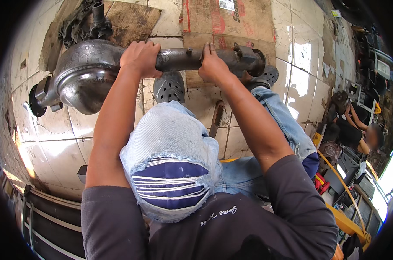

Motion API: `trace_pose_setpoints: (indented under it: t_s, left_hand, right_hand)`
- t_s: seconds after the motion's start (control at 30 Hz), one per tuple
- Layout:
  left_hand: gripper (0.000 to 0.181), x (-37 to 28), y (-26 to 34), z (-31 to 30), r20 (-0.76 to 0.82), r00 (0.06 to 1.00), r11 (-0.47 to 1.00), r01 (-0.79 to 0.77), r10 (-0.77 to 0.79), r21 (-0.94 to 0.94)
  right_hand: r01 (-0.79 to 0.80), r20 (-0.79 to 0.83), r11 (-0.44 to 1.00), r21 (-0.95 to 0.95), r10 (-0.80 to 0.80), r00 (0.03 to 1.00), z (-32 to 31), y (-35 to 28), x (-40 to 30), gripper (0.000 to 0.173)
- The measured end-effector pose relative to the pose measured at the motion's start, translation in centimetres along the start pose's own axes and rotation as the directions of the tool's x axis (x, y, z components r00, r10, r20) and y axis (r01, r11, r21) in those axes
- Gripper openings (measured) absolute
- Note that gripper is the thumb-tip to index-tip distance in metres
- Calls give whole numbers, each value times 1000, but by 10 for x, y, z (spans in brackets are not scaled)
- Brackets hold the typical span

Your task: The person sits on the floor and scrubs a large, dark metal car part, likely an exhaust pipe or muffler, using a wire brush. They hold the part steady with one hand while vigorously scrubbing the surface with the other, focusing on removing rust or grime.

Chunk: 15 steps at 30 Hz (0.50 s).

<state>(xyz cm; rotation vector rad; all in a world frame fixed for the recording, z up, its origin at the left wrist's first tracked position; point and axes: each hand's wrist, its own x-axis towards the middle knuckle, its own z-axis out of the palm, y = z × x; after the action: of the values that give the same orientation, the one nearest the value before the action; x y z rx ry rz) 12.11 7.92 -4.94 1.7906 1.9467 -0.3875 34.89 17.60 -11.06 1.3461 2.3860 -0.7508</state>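
Note:
A bare metal axle housing (178, 59) lies crosswise in front of me, its rounded centre bulge at the left and a flange at each end. My left hand (139, 59) grips the tube just beside the bulge, fingers over the top and thumb on the near side. Further right, my right hand (212, 63) wraps the same tube, between a small stub fitting (189, 50) and a welded bracket (243, 53). A thin dark edge shows by its fingers; I cannot tell what it is. A wire brush (218, 115) lies on the floor between my legs.
Stained cardboard (229, 19) covers tiles beyond the tube. A dark rag (74, 27) and a splined metal part (99, 21) stand behind the bulge. A metal frame (50, 217) is at lower left. Another person (352, 130) works at far right near a yellow bar (346, 222).

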Motion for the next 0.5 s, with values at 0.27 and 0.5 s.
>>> trace_pose_setpoints:
  t_s: [0.27,0.5]
  left_hand:
    - [68,-9,-5,1,-13,1000,1000,21,-21,-8]
    - [70,-9,-5,5,-12,1000,999,17,-17,-34]
  right_hand:
    - [93,46,995,38,-94,994,-17,-33,-33,90]
    - [18,121,994,109,-31,992,-6,-42,-50,95]
